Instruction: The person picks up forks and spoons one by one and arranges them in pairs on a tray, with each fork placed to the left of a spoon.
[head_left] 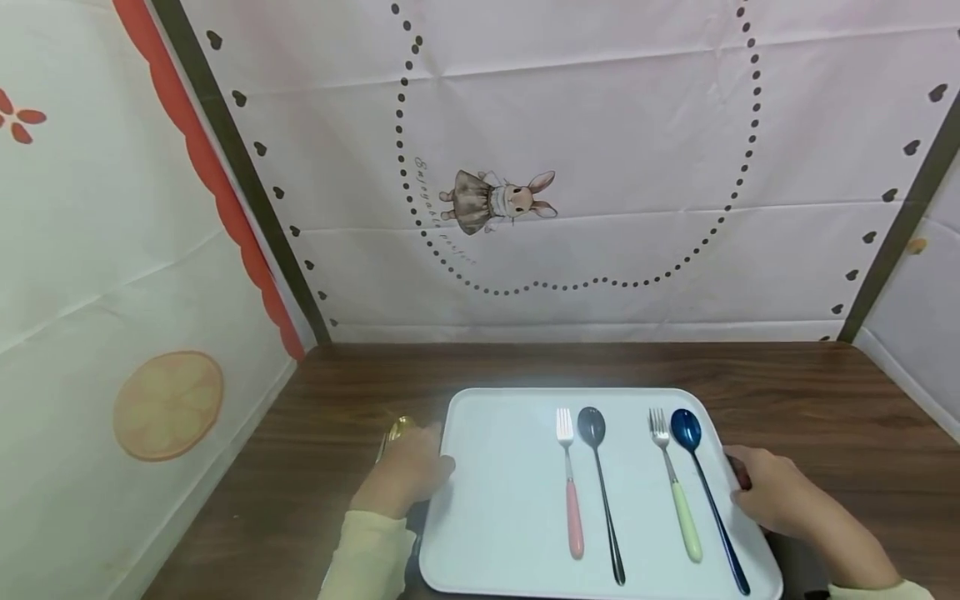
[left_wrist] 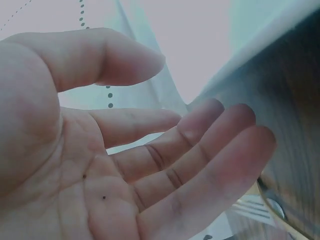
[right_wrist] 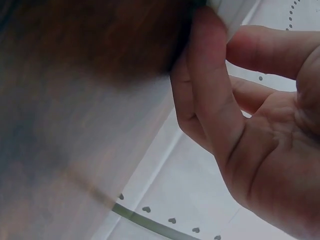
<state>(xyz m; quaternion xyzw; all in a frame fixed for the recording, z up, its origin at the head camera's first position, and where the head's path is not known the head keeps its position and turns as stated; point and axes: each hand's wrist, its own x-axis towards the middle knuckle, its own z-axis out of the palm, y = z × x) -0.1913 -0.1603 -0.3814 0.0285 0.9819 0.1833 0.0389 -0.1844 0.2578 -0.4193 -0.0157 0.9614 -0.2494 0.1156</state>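
Observation:
A white rectangular tray (head_left: pixel 502 492) lies on the wooden table. On it are a pink-handled fork (head_left: pixel 573 508), a dark grey spoon (head_left: pixel 592 427), a green-handled fork (head_left: pixel 685 518) and a blue spoon (head_left: pixel 686 428). By the tray's left rim is my left hand (head_left: pixel 408 471), its thumb spread from the loosely bent fingers (left_wrist: pixel 200 155) in the left wrist view. My right hand (head_left: pixel 776 492) grips the right rim; in the right wrist view, curled fingers (right_wrist: pixel 210 65) reach the edge, with the thumb close above.
Left of the tray, partly behind my left hand, a gold spoon (head_left: pixel 402 426) lies beside a fork (left_wrist: pixel 252 206). Printed cloth walls (head_left: pixel 600 150) stand at the back and both sides of the wooden table (head_left: pixel 247 500).

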